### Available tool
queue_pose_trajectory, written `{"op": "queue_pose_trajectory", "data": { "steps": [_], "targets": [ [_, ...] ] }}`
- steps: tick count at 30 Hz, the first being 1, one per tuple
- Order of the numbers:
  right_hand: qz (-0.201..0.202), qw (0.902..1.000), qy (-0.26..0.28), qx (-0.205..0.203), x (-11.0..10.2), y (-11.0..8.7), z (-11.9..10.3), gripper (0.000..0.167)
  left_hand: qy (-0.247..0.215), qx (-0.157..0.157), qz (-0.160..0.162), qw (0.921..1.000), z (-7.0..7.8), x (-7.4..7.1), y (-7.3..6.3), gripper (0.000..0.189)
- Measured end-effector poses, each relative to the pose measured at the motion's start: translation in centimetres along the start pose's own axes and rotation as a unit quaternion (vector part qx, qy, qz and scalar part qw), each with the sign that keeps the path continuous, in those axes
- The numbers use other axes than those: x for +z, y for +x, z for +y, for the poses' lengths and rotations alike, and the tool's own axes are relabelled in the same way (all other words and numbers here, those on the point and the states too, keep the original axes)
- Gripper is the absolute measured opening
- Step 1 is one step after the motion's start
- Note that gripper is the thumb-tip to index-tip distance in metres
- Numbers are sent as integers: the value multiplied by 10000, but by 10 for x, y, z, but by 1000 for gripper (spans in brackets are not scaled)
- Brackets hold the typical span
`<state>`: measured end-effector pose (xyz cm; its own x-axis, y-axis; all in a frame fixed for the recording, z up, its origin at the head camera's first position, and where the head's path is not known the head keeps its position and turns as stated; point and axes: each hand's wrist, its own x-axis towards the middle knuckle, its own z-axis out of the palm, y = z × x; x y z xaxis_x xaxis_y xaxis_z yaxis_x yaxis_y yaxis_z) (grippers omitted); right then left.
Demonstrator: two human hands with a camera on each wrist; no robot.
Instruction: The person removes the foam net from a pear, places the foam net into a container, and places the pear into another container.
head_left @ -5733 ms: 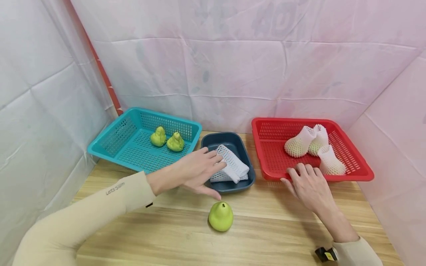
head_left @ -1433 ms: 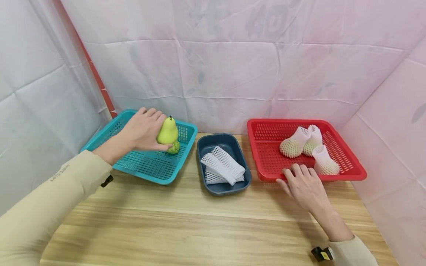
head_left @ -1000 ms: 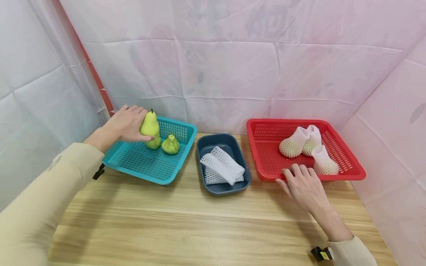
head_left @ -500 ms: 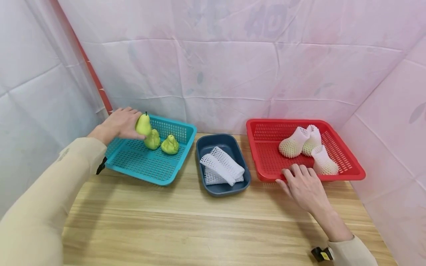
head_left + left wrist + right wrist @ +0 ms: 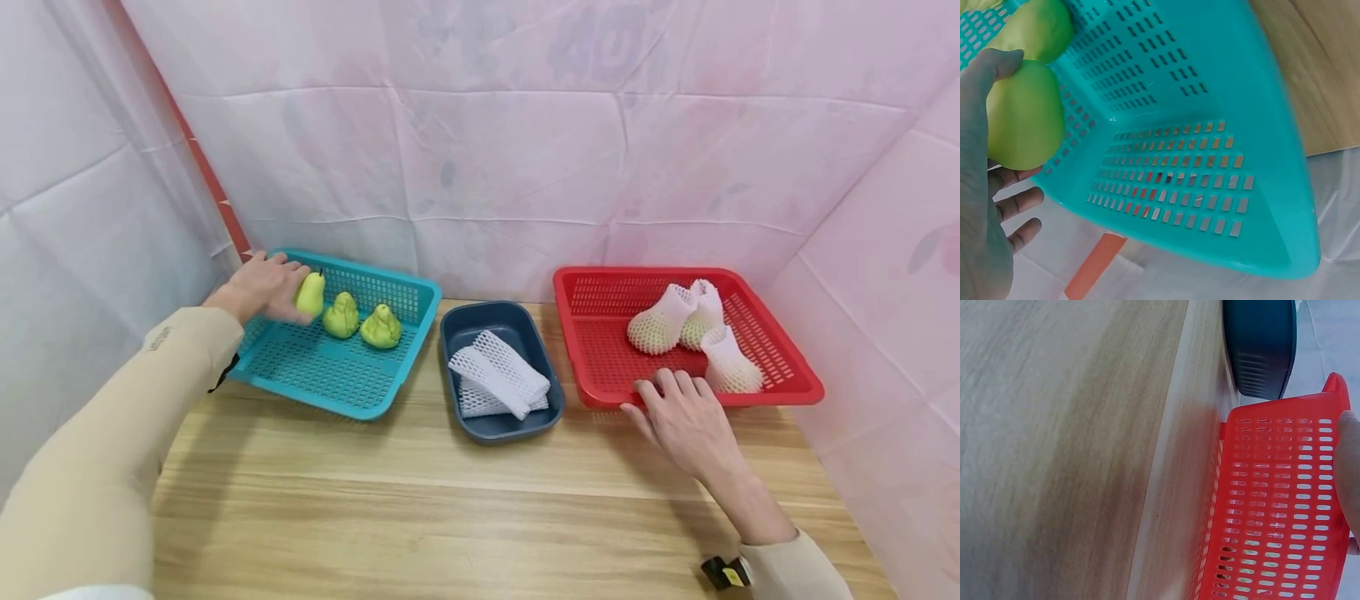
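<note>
In the head view my left hand (image 5: 264, 287) holds a smooth green pear (image 5: 310, 295) low inside the left end of the teal basket (image 5: 330, 385). The left wrist view shows the thumb against this pear (image 5: 1026, 122), with fingers on its far side and a second pear touching it. Two lumpy, creased green pears, one pear (image 5: 341, 316) and another pear (image 5: 382, 327), sit to its right in the basket. My right hand (image 5: 690, 425) grips the front rim of the red basket (image 5: 600, 333), fingers over the edge. Inside it are three pears in white foam net sleeves (image 5: 660, 323).
Between the baskets stands a dark blue tray (image 5: 495, 432) with several flattened white foam net sleeves (image 5: 498, 375). All three containers stand along the back of the wooden table (image 5: 480, 517), with a pale sheet (image 5: 487, 167) hanging behind them.
My left hand has taken the smooth pear from the table front into the teal basket, then moved left and lowered it beside the two creased pears. My right hand has stayed on the rim.
</note>
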<state>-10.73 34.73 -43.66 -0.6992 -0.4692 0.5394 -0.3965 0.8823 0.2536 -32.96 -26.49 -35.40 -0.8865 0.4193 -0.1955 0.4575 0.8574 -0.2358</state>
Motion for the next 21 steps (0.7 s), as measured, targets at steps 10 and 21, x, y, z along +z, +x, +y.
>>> {"op": "queue_pose_trajectory", "data": {
  "steps": [10,21],
  "targets": [
    [72,10000,-7,-8,3,0,-1,70,31,-25,-248,9997,0,12,7,91],
    [116,9999,-13,-24,3,0,1,70,-34,-76,-497,9987,0,23,19,97]
  ]
}}
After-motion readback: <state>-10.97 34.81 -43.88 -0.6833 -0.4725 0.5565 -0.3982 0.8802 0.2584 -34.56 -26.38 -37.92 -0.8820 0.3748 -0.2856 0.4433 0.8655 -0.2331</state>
